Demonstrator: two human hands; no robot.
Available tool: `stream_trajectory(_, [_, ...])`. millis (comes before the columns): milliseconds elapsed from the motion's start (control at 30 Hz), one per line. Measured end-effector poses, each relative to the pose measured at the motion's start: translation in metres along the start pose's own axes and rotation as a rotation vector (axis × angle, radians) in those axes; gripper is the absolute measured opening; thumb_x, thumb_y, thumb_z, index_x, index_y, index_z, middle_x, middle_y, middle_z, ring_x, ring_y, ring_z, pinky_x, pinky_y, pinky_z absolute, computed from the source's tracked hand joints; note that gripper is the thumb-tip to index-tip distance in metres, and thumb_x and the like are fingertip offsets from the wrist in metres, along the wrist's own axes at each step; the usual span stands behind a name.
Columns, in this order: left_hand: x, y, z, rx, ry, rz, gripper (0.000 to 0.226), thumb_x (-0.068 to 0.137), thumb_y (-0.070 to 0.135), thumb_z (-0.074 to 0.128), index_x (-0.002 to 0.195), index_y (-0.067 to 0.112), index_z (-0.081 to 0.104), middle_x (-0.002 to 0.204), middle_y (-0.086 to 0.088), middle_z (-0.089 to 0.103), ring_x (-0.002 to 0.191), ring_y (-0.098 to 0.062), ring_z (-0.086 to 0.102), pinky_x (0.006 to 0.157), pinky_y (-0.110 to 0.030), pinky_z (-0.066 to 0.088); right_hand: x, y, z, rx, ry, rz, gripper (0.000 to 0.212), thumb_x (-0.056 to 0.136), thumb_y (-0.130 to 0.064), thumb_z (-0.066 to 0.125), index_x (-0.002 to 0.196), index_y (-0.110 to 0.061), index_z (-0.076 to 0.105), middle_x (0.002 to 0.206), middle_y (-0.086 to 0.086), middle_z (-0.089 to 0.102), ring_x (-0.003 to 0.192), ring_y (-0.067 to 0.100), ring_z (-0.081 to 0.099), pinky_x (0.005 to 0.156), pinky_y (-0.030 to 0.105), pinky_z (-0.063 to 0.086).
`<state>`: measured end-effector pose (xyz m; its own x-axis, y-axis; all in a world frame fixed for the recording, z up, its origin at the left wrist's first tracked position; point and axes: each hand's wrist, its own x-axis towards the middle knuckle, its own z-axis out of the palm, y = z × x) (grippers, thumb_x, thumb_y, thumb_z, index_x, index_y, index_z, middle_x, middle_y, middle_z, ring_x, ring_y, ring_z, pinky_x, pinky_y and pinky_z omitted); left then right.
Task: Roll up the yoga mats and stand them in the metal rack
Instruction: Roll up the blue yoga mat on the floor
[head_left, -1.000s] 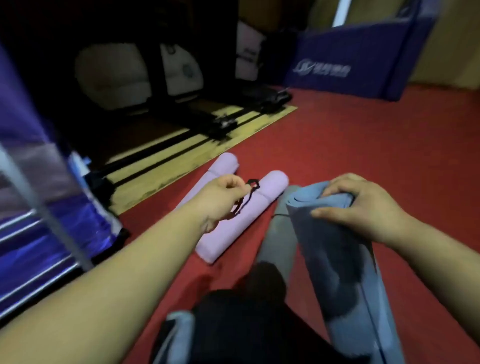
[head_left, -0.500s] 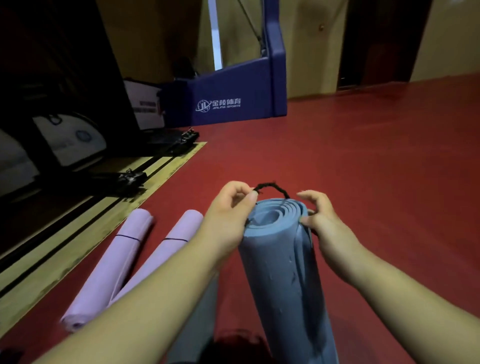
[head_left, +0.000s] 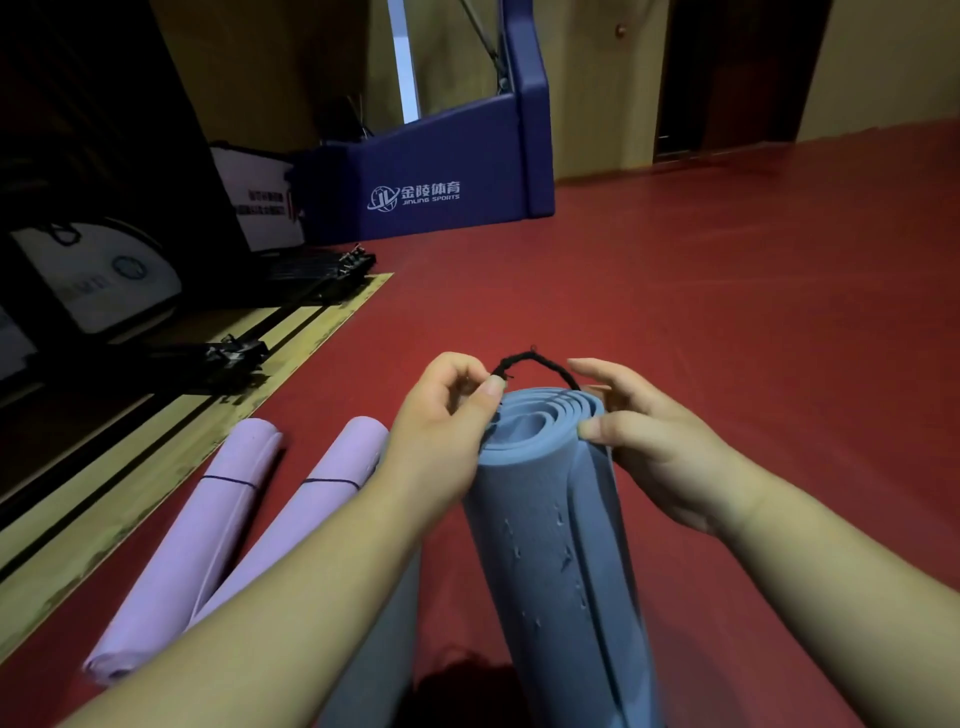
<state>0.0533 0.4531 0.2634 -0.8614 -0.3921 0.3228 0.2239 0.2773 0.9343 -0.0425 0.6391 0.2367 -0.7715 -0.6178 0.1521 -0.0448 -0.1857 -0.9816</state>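
Atop the blue mat, left hand pinches one end of a black cord, right hand grips the roll's rim (two banded lilac mats lie left).

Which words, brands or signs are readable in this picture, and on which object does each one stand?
"金陵体育": white letters on the blue padded base, beside a round logo.
"JINLING SPORTS": smaller white letters just below, on the same base.
White board left of the base: dark and red print, too blurred to read.
White rounded panel at the far left: a round blue mark, too blurred to read.
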Motion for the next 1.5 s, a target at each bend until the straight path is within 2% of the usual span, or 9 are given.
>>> stream_trajectory(267, [0.000, 0.002, 0.003, -0.017, 0.086, 0.020, 0.011, 0.099, 0.015, 0.064, 0.092, 0.009, 0.060, 0.065, 0.003, 0.051, 0.062, -0.011, 0.044, 0.062, -0.029, 0.039, 0.001, -0.001, 0.001, -0.001, 0.088, -0.032, 0.064, 0.049, -0.030, 0.086, 0.112, -0.029, 0.076, 0.115, 0.006, 0.069, 0.108, 0.019, 0.064, 0.098, 0.035, 0.050])
stream_trajectory(400, [0.001, -0.001, 0.002, 0.018, 0.130, 0.030, 0.015, 0.096, 0.017, 0.069, 0.085, 0.012, 0.060, 0.056, 0.014, 0.043, 0.055, -0.008, 0.037, 0.055, -0.025, 0.034, -0.001, -0.004, 0.003, -0.110, 0.139, -0.071, 0.053, 0.062, -0.022, 0.083, 0.114, -0.023, 0.072, 0.094, -0.010, 0.070, 0.091, 0.006, 0.063, 0.086, 0.020, 0.047])
stream_trajectory(533, [-0.001, 0.001, 0.000, -0.006, 0.104, 0.022, 0.019, 0.093, 0.026, 0.074, 0.085, 0.015, 0.061, 0.061, 0.010, 0.044, 0.059, -0.011, 0.039, 0.060, -0.031, 0.035, -0.005, -0.009, 0.002, -0.285, 0.151, -0.140, 0.040, 0.078, -0.016, 0.088, 0.113, -0.027, 0.072, 0.079, -0.003, 0.051, 0.072, 0.009, 0.048, 0.068, 0.016, 0.039])
stream_trajectory(667, [0.005, 0.002, -0.014, -0.141, -0.177, -0.070, 0.034, 0.066, 0.035, 0.078, 0.093, 0.019, 0.066, 0.083, 0.003, 0.063, 0.078, -0.011, 0.057, 0.075, -0.027, 0.046, -0.008, -0.009, -0.002, -0.355, 0.131, -0.165, 0.029, 0.088, -0.009, 0.077, 0.112, -0.025, 0.071, 0.074, -0.004, 0.051, 0.064, 0.006, 0.045, 0.062, 0.012, 0.038])
stream_trajectory(867, [0.014, -0.004, -0.047, -0.047, -0.618, -0.047, 0.075, 0.062, -0.005, 0.082, 0.125, 0.031, 0.064, 0.118, -0.022, 0.052, 0.102, -0.016, 0.053, 0.092, -0.038, 0.046, -0.010, -0.006, -0.011, -0.342, 0.140, -0.121, 0.031, 0.081, -0.038, 0.075, 0.111, -0.030, 0.075, 0.074, -0.004, 0.053, 0.074, 0.013, 0.049, 0.075, 0.031, 0.041])
stream_trajectory(1133, [0.005, -0.006, -0.037, 0.107, -0.262, 0.059, 0.079, 0.057, 0.002, 0.096, 0.120, 0.039, 0.065, 0.090, 0.002, 0.053, 0.083, -0.006, 0.056, 0.072, -0.018, 0.049, -0.007, -0.002, -0.010, -0.270, 0.180, -0.127, 0.019, 0.094, -0.022, 0.074, 0.111, -0.030, 0.076, 0.084, 0.016, 0.060, 0.083, 0.017, 0.057, 0.092, 0.051, 0.053])
stream_trajectory(1267, [0.005, -0.009, -0.031, 0.172, -0.132, 0.119, 0.075, 0.052, 0.016, 0.098, 0.115, 0.039, 0.065, 0.075, 0.015, 0.049, 0.068, -0.004, 0.048, 0.067, -0.016, 0.042, -0.010, -0.004, -0.014, -0.227, 0.117, -0.106, 0.048, 0.066, -0.033, 0.090, 0.111, -0.036, 0.075, 0.081, -0.005, 0.058, 0.083, 0.013, 0.055, 0.085, 0.034, 0.047])
stream_trajectory(1367, [0.004, -0.011, -0.027, 0.260, -0.034, 0.143, 0.072, 0.053, 0.017, 0.102, 0.112, 0.034, 0.064, 0.070, 0.009, 0.046, 0.061, -0.004, 0.043, 0.060, -0.016, 0.037, -0.012, -0.004, -0.015, -0.303, 0.121, -0.112, 0.059, 0.070, -0.010, 0.092, 0.119, -0.032, 0.069, 0.081, -0.005, 0.060, 0.081, 0.012, 0.056, 0.085, 0.034, 0.048])
stream_trajectory(1500, [0.003, -0.014, -0.022, 0.265, 0.017, 0.098, 0.066, 0.059, 0.021, 0.099, 0.109, 0.034, 0.059, 0.060, 0.009, 0.040, 0.053, -0.005, 0.037, 0.050, -0.017, 0.031, -0.009, -0.003, -0.017, -0.376, 0.178, -0.141, 0.059, 0.071, -0.016, 0.092, 0.121, -0.033, 0.066, 0.080, 0.001, 0.055, 0.075, 0.013, 0.052, 0.078, 0.032, 0.045])
